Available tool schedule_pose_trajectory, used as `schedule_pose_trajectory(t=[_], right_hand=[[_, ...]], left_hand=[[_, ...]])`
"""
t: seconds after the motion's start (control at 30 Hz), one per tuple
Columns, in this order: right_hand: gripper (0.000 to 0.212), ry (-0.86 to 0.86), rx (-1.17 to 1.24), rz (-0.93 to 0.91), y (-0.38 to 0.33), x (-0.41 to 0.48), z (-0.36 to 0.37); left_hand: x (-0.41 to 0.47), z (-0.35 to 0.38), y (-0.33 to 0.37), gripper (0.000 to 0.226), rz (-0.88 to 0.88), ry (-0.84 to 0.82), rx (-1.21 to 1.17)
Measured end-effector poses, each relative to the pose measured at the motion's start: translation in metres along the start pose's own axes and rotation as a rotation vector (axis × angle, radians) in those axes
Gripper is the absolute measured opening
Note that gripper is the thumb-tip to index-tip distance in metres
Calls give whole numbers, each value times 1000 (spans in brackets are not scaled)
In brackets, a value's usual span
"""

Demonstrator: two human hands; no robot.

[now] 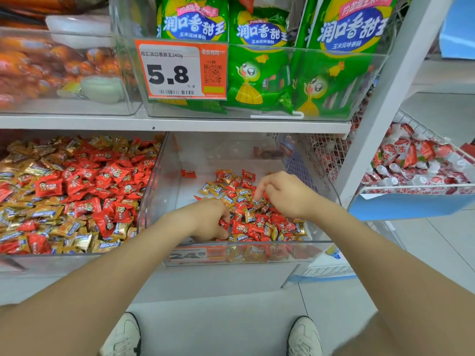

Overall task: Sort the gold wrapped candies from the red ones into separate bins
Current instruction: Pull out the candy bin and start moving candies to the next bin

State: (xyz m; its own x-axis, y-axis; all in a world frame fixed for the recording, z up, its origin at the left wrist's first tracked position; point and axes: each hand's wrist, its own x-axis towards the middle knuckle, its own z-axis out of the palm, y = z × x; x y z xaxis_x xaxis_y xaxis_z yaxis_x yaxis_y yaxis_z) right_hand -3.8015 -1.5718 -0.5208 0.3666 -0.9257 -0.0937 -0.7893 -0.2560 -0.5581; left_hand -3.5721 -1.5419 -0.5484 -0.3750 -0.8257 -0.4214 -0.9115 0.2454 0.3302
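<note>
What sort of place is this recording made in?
Most likely a shop's snack aisle: a shelf price tag reading 5.8, green snack packs on display above, and loose wrapped candies heaped in a clear bin.

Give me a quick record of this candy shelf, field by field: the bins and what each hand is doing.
left bin: fuller, gold and red candies mixed
right bin: sparser mixed pile toward the front
left hand: in right bin, fingers curled round a red candy
right hand: in right bin, fingertips in the pile, grip unclear
sorting: colours not yet separated
</note>
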Motion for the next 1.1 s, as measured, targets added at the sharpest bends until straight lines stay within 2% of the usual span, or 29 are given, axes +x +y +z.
schedule_pose_trajectory(t=[0.03, 0.13, 0.23, 0.3, 0.37, 0.43, 0.5, 0.6, 0.7, 0.77, 0.9, 0.93, 1.03, 1.1], right_hand=[[42, 25, 6, 17, -1, 0, -1], [42, 49, -26, 23, -3, 1, -1], [23, -26, -11, 7, 0, 0, 1], [22, -89, -66, -39, 0, 1, 2], [15, -117, -116, -65, 1, 1, 1], [35, -140, -183, -78, 1, -3, 2], [56, -186, -287, -64, 1, -4, 9], [70, -262, -364, -11, 2, -2, 24], [53, -325, -375, -20, 0, 0, 29], [45, -339, -347, -54, -2, -1, 28], [55, -247, -284, -89, -6, -5, 17], [51, -231, -268, -97, -6, -5, 13], [21, -214, -208, -92, -4, -6, 5], [18, -230, -186, -86, -4, -6, 5]], left_hand=[[-1, -1, 1, 18, -14, 18, -3], [-2, -4, 6, 35, -90, 161, -89], [1, -5, 13, 47, -154, 350, -199], [3, -4, 14, 55, -150, 388, -165], [6, -2, 12, 62, -126, 389, -104], [11, 2, 5, 59, -95, 385, -63], [17, 7, -1, 43, -75, 366, -29], [18, 7, 0, 24, -44, 270, 16], [18, 9, 5, 28, -30, 132, 6], [19, 12, 5, 28, -40, 104, 17], [22, 15, 3, 30, -24, 82, 41], [21, 14, 3, 31, -11, 77, 32], [17, 11, 4, 32, 21, 109, -42], [14, 9, 5, 29, 44, 150, -76]])
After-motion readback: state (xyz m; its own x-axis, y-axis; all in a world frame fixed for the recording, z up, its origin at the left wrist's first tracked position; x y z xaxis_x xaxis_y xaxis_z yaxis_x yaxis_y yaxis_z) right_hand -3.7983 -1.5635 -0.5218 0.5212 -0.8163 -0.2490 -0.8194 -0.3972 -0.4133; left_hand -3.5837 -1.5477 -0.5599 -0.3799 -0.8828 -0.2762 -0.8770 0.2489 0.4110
